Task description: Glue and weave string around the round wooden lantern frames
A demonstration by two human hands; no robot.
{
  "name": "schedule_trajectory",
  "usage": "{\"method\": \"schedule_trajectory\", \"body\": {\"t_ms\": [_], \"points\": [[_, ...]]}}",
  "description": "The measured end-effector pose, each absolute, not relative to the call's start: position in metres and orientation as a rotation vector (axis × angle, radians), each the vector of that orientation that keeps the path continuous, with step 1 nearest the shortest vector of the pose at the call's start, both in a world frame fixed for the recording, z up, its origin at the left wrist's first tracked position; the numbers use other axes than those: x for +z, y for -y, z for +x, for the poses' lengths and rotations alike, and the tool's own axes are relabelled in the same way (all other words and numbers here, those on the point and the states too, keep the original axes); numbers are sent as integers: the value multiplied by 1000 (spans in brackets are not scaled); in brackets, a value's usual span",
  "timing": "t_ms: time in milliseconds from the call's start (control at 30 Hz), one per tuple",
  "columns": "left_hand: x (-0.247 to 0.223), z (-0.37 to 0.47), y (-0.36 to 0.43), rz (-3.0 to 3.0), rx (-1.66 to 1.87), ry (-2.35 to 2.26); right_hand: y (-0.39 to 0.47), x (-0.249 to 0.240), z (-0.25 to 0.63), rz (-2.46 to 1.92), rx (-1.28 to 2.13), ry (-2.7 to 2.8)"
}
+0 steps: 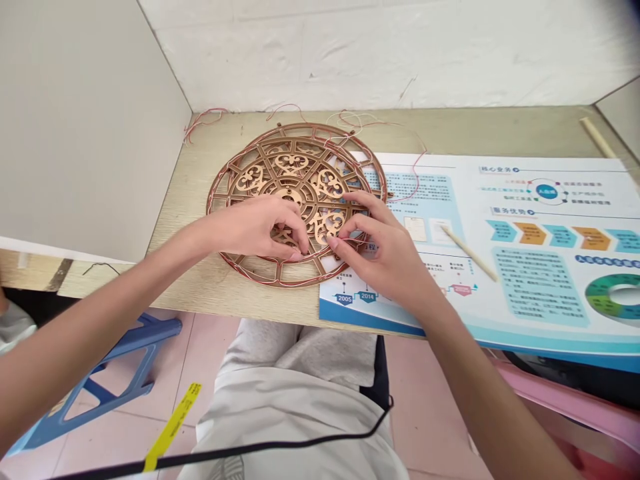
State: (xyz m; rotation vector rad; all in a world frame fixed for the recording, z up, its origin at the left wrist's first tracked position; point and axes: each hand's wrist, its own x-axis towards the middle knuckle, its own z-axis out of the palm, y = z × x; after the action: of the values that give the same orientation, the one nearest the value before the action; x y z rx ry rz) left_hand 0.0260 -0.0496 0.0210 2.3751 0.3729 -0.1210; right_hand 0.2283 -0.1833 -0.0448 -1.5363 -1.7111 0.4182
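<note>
Two round, gold-brown openwork frames point(291, 164) with scroll patterns lie overlapping on the tabletop, red and white wires running along their rims. Over the near part of the upper frame, my left hand point(273, 227) bends down with thumb and fingertip together at the rim wire. Whatever is between those fingertips is too small to make out. My right hand point(383, 247) pinches a thin red wire point(356, 240) between thumb and finger at the frame's right side. Loose ends of red wire point(417, 167) trail off behind and to the right of the frames.
A printed blue-and-white sheet point(545, 293) covers the table's right side, with a thin wooden stick point(470, 253) on it. Another stick point(597, 137) lies at the back right. A grey panel point(90, 127) stands left, a white wall point(350, 53) behind. Below is a blue stool point(115, 360).
</note>
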Motion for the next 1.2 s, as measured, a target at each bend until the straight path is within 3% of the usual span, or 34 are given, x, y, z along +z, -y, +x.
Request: {"method": "schedule_trajectory", "body": {"t_ms": [500,767,967,1200], "points": [[25,22,49,2335,-94,-367,182,-44,228,-1529,448,1703],[20,29,68,2515,-4,-629,181,-43,227,-1501,463,1660],[14,40,81,2554,169,-707,180,-49,225,-1557,379,1581],[16,46,81,2496,35,-787,193,-37,240,-1560,183,1397]]}}
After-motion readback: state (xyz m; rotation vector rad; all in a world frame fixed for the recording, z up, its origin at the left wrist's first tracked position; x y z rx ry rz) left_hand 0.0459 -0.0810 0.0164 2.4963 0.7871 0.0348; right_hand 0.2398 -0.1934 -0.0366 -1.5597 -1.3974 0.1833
